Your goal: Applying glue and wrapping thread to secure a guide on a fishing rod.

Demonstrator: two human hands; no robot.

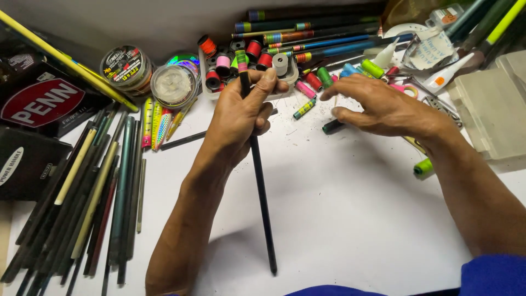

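Left hand (241,118) raised over the white bench (350,219), forearm coming up from the lower edge of view, fingers curled tight round a thin black rod (262,192). Thumb pressed across the rod just under its banded tip (241,59), which carries green, pink and dark wraps. Rod runs steeply from that tip back toward the person, its lower end resting near the bench's near edge.

Right hand (383,104) to the right of the rod, well apart from it, palm down, fingers spread wide and holding nothing. Its fingertips hover over loose coloured rod pieces (304,108) and a dark green stub (332,126) beside the thumb; cannot tell whether any finger touches them. Blue sleeve (493,274) cut off at the lower right corner.

Behind the rod's tip, a white tray of thread spools (219,68) in red, pink, black and grey, partly hidden by the left hand. Left of the rod, two line spools (174,85), bright lures (156,123) and a bundle of rod blanks (93,192) cut off by the frame. Far right of the rod, a clear plastic box (493,109), contents hard to make out
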